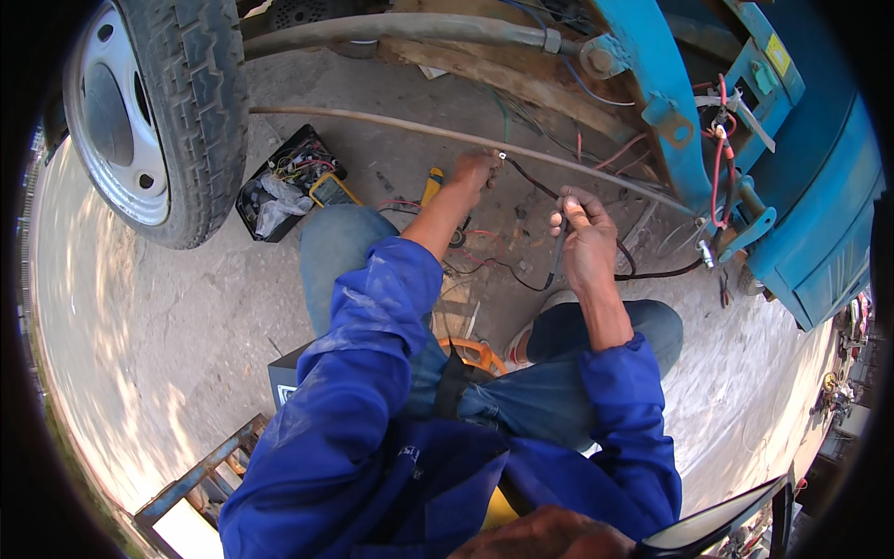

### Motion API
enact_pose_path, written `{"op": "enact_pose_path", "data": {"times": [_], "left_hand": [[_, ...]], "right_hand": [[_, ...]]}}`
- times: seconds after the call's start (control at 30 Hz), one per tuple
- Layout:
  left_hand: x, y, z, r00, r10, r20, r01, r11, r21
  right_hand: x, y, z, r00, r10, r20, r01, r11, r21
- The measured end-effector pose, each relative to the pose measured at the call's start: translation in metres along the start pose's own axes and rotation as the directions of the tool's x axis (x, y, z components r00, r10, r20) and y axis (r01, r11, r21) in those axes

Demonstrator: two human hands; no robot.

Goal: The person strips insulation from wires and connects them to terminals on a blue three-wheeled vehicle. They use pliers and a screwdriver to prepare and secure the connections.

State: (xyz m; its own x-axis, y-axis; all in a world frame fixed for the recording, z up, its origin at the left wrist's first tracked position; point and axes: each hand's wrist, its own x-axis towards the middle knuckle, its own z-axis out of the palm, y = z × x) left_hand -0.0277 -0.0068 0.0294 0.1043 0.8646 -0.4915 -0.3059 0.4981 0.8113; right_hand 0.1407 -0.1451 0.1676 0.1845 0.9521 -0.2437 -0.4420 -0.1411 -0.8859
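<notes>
My left hand (473,173) grips a dark cable (534,179) near its end, where a small silver lug (502,156) shows beside my fingers. My right hand (582,228) is closed on the cable farther right, with a thinner dark lead (557,261) hanging beside the fingers. Just above both hands a long rusty rod (391,124) crosses the view. Beneath and beside my left hand lie a yellow-handled tool (433,184) and loose red and black wires (494,262) on the ground.
A tire (203,112) stands upper left beside an open case (265,214) holding a yellow meter (332,191). A blue vehicle frame (694,172) with wiring and pliers (724,291) is right. An orange stool (484,354) is under me; a rusty metal frame (172,494) lies lower left.
</notes>
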Motion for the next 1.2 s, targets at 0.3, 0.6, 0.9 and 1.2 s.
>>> {"op": "enact_pose_path", "data": {"times": [0.3,0.6,0.9,1.2], "left_hand": [[0.011,0.002,-0.006,0.984,-0.081,0.157,0.116,0.967,-0.228],[-0.002,0.016,-0.004,0.971,-0.160,0.177,0.198,0.955,-0.220],[0.006,0.021,-0.004,0.975,-0.177,0.137,0.191,0.977,-0.099],[0.014,0.016,0.009,0.988,-0.138,0.066,0.145,0.982,-0.122]], "right_hand": [[0.003,0.030,0.006,0.988,0.124,0.089,-0.079,0.915,-0.397],[0.058,0.110,0.027,0.991,0.086,-0.099,-0.132,0.689,-0.712],[0.068,0.124,0.029,0.973,0.222,-0.068,-0.226,0.844,-0.486],[0.054,0.098,0.036,0.980,0.101,-0.170,-0.152,0.933,-0.325]]}}
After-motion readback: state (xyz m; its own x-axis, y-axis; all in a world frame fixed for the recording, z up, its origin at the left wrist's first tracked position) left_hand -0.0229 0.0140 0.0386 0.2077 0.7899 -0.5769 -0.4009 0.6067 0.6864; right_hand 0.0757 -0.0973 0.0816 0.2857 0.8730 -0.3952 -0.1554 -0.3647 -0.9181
